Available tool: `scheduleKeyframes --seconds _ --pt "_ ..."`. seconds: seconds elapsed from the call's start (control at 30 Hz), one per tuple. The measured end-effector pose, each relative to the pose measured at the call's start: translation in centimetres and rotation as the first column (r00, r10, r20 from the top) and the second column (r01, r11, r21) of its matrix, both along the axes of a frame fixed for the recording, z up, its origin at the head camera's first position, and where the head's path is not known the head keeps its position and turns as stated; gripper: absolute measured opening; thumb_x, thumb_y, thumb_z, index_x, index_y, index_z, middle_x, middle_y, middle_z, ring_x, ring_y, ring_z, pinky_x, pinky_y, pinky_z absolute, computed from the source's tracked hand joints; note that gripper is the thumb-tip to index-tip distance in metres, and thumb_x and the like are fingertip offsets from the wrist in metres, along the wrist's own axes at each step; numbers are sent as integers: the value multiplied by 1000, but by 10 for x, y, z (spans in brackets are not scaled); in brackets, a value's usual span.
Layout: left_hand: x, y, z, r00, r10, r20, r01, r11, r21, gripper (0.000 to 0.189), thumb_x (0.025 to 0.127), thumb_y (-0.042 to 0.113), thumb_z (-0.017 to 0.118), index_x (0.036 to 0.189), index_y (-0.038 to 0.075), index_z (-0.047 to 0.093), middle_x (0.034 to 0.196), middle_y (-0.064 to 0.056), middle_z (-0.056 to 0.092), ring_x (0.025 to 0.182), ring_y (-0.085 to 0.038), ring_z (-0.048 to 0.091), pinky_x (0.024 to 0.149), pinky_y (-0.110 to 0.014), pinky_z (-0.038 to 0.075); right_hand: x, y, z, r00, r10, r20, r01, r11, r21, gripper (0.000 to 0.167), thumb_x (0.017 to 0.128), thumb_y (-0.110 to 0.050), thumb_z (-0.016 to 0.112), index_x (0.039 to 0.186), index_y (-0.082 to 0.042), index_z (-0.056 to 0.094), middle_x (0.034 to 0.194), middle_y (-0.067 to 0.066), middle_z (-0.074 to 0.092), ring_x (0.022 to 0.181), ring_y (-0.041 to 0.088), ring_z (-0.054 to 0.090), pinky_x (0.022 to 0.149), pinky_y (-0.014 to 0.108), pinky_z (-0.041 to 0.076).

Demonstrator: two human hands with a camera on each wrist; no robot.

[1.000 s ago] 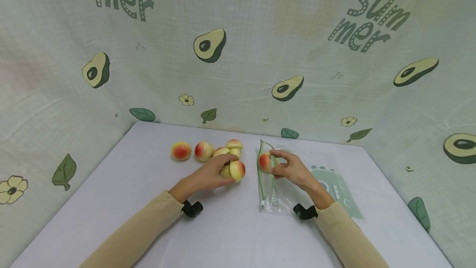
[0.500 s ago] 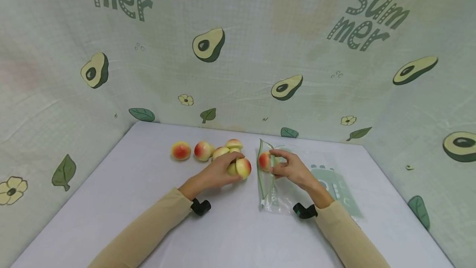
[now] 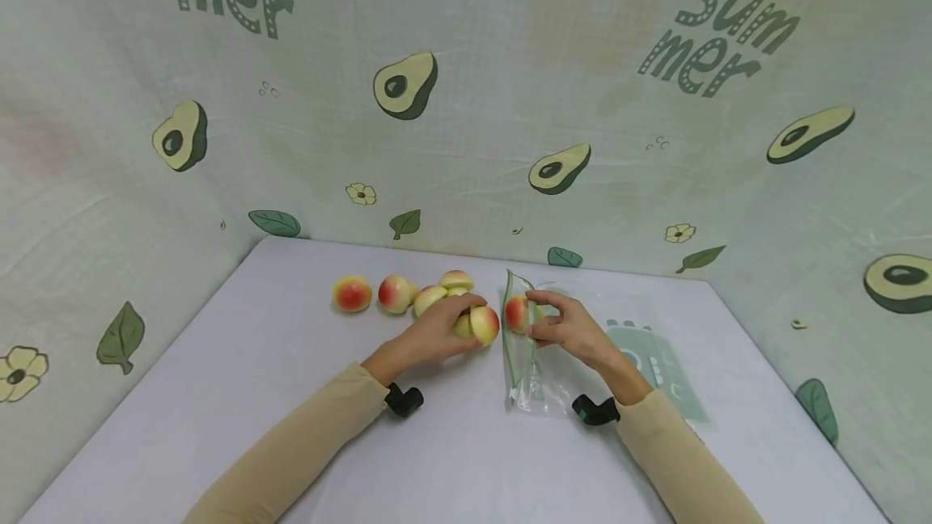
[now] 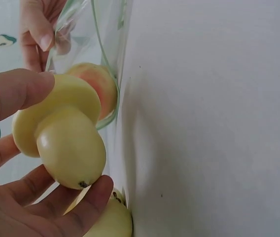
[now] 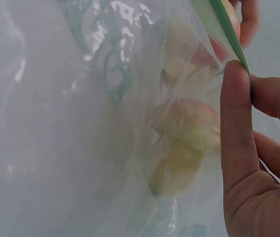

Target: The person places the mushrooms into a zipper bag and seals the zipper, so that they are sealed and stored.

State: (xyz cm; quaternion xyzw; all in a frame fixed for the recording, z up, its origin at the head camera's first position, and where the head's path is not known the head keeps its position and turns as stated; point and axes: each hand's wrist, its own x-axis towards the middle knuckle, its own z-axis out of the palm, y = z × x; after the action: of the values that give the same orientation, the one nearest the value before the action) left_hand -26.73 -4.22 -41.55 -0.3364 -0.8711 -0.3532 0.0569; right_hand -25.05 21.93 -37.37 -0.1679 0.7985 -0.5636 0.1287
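Note:
My left hand (image 3: 440,331) holds a mushroom (image 4: 71,143) with a red-and-yellow cap, thumb on the cap and fingers under the pale yellow stem. It is close to the mouth of a clear zip bag (image 3: 557,395) lying on the table. In the head view, my right hand (image 3: 571,330) pinches the bag's green-edged rim between thumb and fingers, keeping the mouth apart. Inside the bag, near its mouth, lies another mushroom (image 3: 516,314). Through the cloudy film in the right wrist view, a mushroom (image 5: 182,148) shows yellow and reddish.
Several more mushrooms lie left of the bag: one stands apart at the far left (image 3: 353,294), another beside it (image 3: 396,294), and others cluster behind my left hand. The white table (image 3: 291,362) meets a printed cloth backdrop (image 3: 466,144) at the back and sides.
My left hand has carried the mushroom rightward from the cluster toward the bag's mouth. My right hand has stayed at the bag's rim. The head view has shifted slightly.

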Motion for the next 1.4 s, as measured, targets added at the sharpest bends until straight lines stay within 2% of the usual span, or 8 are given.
scheduleKeyframes --seconds 0.1,0.3,0.5,0.73,0.83,1.07,1.23,1.4 --pt "-1 4 1 1000 18 -6 -18 1000 11 56 79 23 76 128 9 54 126 -2 58 117 -15 52 100 -34 40 0 0 1 1000 -3 -3 3 1000 1 61 87 6 60 143 6 35 99 39 60 82 31 64 73 41 56" --pt "-4 16 1 997 74 0 -74 997 33 57 78 20 76 129 9 54 126 -2 59 118 -17 52 101 -35 40 0 0 -1 1000 0 1 0 1000 -11 61 87 7 60 143 6 35 98 41 59 85 38 63 73 43 56" --pt "-6 26 1 994 102 30 -103 993 63 59 78 18 75 132 8 52 129 -4 56 121 -19 50 103 -37 38 0 0 -1 1000 8 1 -8 1000 -8 61 87 6 60 142 6 35 95 41 59 84 38 63 74 43 56" --pt "-8 32 1 984 159 78 -163 985 56 61 78 19 76 133 13 50 128 -6 55 119 -20 49 102 -38 38 1 0 1 1000 16 0 -16 1000 -7 60 87 8 59 142 7 35 94 41 59 85 40 63 75 46 55" --pt "-9 33 2 983 164 82 -169 984 56 61 78 19 76 133 13 50 128 -7 55 118 -21 50 101 -39 39 2 0 1 1000 14 0 -14 1000 -1 60 87 8 59 142 7 35 93 41 59 84 39 63 75 46 55" --pt "-11 36 3 986 150 78 -155 986 60 61 78 17 77 132 10 51 127 -9 56 114 -22 51 99 -39 40 -15 8 -25 1000 10 -18 -10 1000 -18 61 86 7 61 142 2 38 89 33 64 80 29 65 72 40 57" --pt "-12 39 2 989 126 79 -132 989 73 60 78 17 77 131 8 51 125 -10 56 107 -22 53 93 -39 43 -15 8 -28 999 15 -32 -16 1000 -26 61 86 4 63 142 1 39 85 28 66 74 18 64 71 39 57" --pt "-15 44 0 988 132 80 -139 987 78 61 78 18 78 131 9 51 125 -10 56 108 -21 53 93 -39 43 -14 9 -26 999 14 -40 -15 999 -30 60 87 1 65 141 1 40 88 33 64 73 19 64 70 40 57"
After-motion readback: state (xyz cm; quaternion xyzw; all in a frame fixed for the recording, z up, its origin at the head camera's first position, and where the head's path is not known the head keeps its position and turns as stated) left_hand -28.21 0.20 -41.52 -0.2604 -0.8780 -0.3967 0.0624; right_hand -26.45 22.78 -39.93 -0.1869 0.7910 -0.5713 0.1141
